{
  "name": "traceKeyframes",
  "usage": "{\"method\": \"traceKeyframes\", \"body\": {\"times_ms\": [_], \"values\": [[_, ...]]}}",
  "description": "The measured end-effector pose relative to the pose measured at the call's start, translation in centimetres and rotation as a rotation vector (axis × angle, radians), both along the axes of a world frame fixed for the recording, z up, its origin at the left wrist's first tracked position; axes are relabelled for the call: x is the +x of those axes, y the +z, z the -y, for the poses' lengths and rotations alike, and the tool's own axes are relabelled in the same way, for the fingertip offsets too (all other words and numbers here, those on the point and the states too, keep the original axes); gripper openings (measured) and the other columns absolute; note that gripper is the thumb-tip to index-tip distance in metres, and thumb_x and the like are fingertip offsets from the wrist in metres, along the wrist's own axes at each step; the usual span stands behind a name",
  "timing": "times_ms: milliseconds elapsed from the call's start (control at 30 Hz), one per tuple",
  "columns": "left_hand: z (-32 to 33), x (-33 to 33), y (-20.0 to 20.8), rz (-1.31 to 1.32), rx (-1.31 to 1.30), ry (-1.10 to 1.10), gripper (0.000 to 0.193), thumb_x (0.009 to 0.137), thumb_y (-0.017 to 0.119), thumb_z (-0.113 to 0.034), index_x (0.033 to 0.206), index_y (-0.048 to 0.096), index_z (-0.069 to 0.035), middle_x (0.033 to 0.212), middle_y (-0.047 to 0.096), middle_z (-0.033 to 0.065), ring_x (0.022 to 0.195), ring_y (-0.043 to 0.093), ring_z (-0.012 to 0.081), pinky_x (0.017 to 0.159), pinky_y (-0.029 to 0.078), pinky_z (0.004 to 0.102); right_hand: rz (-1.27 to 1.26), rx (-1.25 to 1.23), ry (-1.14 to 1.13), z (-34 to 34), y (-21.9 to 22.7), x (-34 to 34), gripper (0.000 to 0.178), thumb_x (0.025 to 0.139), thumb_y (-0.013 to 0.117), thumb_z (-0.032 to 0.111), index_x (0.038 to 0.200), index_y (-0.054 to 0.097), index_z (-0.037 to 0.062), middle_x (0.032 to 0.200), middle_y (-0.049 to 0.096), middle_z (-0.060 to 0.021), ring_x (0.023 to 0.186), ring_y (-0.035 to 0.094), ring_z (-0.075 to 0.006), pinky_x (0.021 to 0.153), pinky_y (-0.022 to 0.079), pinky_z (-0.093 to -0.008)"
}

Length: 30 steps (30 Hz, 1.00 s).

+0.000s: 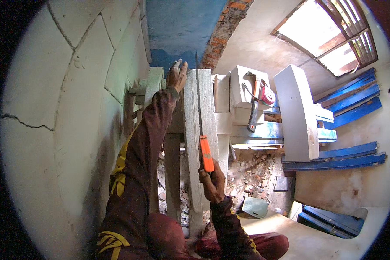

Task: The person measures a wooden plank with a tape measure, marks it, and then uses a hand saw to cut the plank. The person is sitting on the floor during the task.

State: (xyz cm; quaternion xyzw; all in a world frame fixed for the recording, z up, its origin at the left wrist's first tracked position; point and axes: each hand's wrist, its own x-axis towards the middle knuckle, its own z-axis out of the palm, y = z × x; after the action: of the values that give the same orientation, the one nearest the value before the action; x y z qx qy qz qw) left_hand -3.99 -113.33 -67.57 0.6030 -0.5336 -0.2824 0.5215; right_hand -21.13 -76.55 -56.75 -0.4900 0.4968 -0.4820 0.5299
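A long, pale lightweight concrete block (190, 147) runs away from me, its far end near the blue wall. My right hand (214, 182) is closed around the orange handle of a handsaw (206, 154), at the near part of the block. The saw's thin blade, seen edge-on, stretches forward over the block's top and past its far end. Beside that far end, on the left, my left hand (176, 76) has its fingers stretched out and holds nothing. Whether its palm touches the block I cannot tell.
A hammer (252, 115) and a red tape measure (268, 95) lie on another block to the right. Beyond them leans a large white block (295, 112). Blue slats (355, 100) rest against the right wall. Rubble (251, 175) covers the floor below. A block wall (43, 99) stands close on the left.
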Motion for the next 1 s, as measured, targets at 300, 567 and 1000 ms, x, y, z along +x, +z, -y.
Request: {"method": "traceKeyframes", "body": {"times_ms": [300,567,1000], "values": [[1.0,-1.2,-5.8,-0.006,0.209,0.053,0.074,0.088,0.055,-0.065,0.124,0.062,-0.001,0.12,0.064,0.0259,0.111,0.061,0.0417,0.095,0.046,0.0494,-0.287,-0.146,0.007,1.7,-1.1,0.0,0.037,0.099,0.05,0.016,0.13,0.048,-0.0033,0.084,0.054,-0.0033,0.069,0.05,-0.0098,0.063,0.045,-0.0256],[-0.1,-1.3,-2.7,-0.036,0.263,0.055,0.067,0.088,0.055,-0.063,0.122,0.064,-0.006,0.119,0.066,0.0219,0.112,0.061,0.0406,0.095,0.045,0.048,-0.265,-0.107,0.012,2.0,-1.5,0.9,0.038,0.098,0.047,0.013,0.132,0.047,-0.0046,0.086,0.056,-0.0055,0.07,0.053,-0.0111,0.065,0.047,-0.0264],[0.6,-1.4,-4.6,-0.052,0.141,0.038,0.061,0.088,0.059,-0.055,0.117,0.066,-0.002,0.115,0.065,0.027,0.11,0.062,0.0422,0.092,0.048,0.0464,-0.369,-0.027,-0.016,1.1,-1.0,0.5,0.036,0.103,0.042,0.019,0.133,0.045,-0.0016,0.093,0.061,-0.0067,0.069,0.053,-0.009,0.062,0.047,-0.0242]]}}
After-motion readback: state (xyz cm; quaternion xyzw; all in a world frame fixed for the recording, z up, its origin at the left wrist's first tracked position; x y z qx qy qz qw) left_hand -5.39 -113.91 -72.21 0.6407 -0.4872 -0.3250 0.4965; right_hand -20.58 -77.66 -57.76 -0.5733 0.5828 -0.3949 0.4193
